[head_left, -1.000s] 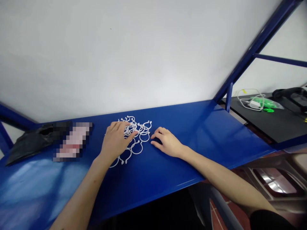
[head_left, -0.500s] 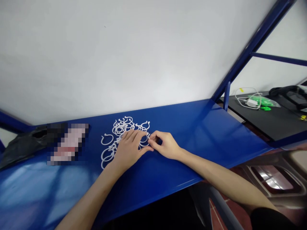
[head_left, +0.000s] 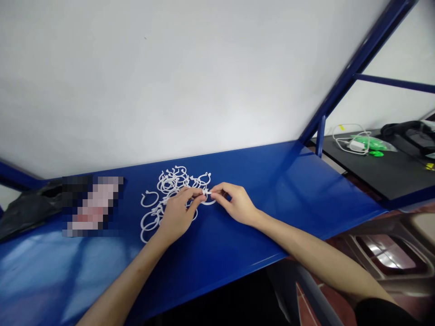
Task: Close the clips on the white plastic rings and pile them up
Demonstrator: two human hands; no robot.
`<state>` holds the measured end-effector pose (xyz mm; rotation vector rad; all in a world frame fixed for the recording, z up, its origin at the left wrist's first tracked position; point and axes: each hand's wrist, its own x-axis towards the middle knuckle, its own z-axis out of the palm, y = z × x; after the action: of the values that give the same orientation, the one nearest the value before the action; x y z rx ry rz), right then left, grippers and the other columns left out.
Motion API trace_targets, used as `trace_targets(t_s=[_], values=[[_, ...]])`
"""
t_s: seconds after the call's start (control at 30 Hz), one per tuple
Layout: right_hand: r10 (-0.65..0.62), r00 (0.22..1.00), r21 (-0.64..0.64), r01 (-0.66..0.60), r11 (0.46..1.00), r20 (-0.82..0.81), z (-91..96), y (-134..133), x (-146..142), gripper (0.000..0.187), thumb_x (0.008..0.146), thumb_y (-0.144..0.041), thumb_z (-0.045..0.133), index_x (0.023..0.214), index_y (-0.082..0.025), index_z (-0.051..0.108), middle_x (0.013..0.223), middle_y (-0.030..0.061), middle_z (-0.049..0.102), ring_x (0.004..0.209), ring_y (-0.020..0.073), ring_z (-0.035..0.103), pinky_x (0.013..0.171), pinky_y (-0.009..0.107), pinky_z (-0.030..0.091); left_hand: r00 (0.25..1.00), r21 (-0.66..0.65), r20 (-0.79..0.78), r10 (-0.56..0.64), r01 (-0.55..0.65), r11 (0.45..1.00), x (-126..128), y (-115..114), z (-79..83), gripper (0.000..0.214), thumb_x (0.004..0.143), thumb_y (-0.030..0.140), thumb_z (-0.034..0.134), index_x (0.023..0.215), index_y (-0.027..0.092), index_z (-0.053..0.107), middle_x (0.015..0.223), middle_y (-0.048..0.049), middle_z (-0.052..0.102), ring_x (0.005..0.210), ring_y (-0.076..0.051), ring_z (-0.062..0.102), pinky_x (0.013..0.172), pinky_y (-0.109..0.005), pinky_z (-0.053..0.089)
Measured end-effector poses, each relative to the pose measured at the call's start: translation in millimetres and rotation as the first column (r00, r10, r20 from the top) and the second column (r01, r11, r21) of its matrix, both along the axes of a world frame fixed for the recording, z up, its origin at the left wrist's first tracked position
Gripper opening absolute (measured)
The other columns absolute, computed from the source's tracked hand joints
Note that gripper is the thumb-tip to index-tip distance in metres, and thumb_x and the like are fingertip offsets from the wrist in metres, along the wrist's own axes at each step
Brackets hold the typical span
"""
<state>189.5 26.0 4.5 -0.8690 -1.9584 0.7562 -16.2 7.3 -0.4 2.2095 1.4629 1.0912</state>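
A white plastic curtain ring (head_left: 208, 203) hangs between my two hands, just above the blue table. My left hand (head_left: 179, 213) pinches one side of its upper ends between thumb and fingers. On the other side, my right hand (head_left: 237, 203) closes thumb and forefinger on it. The fingertips partly hide the ends, so I cannot tell whether they are joined. Several more white rings (head_left: 167, 184) lie in a loose pile behind and under my left hand, many with a gap between knobbed ends. A single ring (head_left: 149, 205) lies at the pile's left.
The blue table (head_left: 272, 190) runs along a white wall. On its left are a blurred-out pinkish item (head_left: 97, 199) and a black bag (head_left: 27, 210). A blue metal frame (head_left: 340, 88) rises at right, beside a black table with a white cable (head_left: 356, 145) and green items (head_left: 374, 144).
My left thumb and fingers, apart before, have closed on the ring. The ring now shows between both hands, with my right hand nearly in the same place.
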Motion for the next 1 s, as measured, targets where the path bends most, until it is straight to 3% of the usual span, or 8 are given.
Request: trace_targets(t_s=[0.37, 0.67, 0.8, 0.9, 1.0], values=[[0.109, 0.992, 0.057, -0.113, 0.992, 0.067, -2.8, 1.3, 5.6, 0.01, 0.097, -0.019, 0.06, 0.09, -0.019, 0.068, 0.088, 0.0031, 0.072, 0.082, 0.0151, 0.068, 0.076, 0.026, 0.051, 0.99, 0.189, -0.126, -0.067, 0.09, 0.978, 0.8, -7.3, 1.6, 0.012, 0.095, 0.019, 0.057, 0.085, 0.02, 0.063, 0.077, -0.0002, 0.063, 0.074, -0.015, 0.061, 0.071, -0.025, 0.048], [0.116, 0.981, 0.152, -0.139, 0.979, 0.154, 0.2, -6.7, 6.4, 0.013, 0.099, -0.019, 0.054, 0.094, -0.018, 0.067, 0.086, 0.0043, 0.07, 0.079, 0.0161, 0.064, 0.075, 0.028, 0.05, 0.98, 0.273, -0.163, -0.112, 0.154, 0.95, 2.6, -8.7, 4.0, 0.018, 0.096, 0.014, 0.053, 0.082, 0.02, 0.061, 0.072, 0.001, 0.063, 0.071, -0.015, 0.057, 0.069, -0.026, 0.046], [0.125, 0.981, 0.158, -0.149, 0.976, 0.148, 1.0, -4.6, 6.3, 0.015, 0.1, -0.02, 0.053, 0.096, -0.018, 0.067, 0.087, 0.0043, 0.071, 0.08, 0.0156, 0.065, 0.076, 0.028, 0.051, 0.981, 0.238, -0.151, -0.118, 0.152, 0.959, 5.1, -8.8, 3.5, 0.019, 0.098, 0.018, 0.049, 0.084, 0.021, 0.061, 0.074, 0.0006, 0.066, 0.073, -0.016, 0.059, 0.073, -0.029, 0.048], [0.073, 0.98, 0.179, -0.106, 0.978, 0.183, 1.1, 1.9, 5.8, 0.017, 0.101, -0.024, 0.052, 0.102, -0.019, 0.069, 0.094, 0.0049, 0.073, 0.085, 0.0159, 0.067, 0.079, 0.028, 0.052, 0.977, 0.187, -0.203, -0.058, 0.097, 0.977, 5.0, -6.3, 3.2, 0.017, 0.1, 0.029, 0.05, 0.092, 0.021, 0.063, 0.086, -0.0027, 0.07, 0.085, -0.02, 0.061, 0.081, -0.035, 0.049], [-0.091, 0.925, 0.213, 0.011, 0.977, 0.368, 2.9, 13.9, 11.4, 0.021, 0.102, -0.028, 0.052, 0.107, -0.021, 0.07, 0.102, 0.006, 0.074, 0.092, 0.0182, 0.068, 0.08, 0.03, 0.052, 0.96, 0.153, -0.28, 0.008, 0.036, 0.987, 1.0, -1.7, 1.2, 0.026, 0.099, 0.042, 0.053, 0.107, 0.022, 0.067, 0.101, -0.0069, 0.073, 0.101, -0.026, 0.06, 0.093, -0.044, 0.048]])
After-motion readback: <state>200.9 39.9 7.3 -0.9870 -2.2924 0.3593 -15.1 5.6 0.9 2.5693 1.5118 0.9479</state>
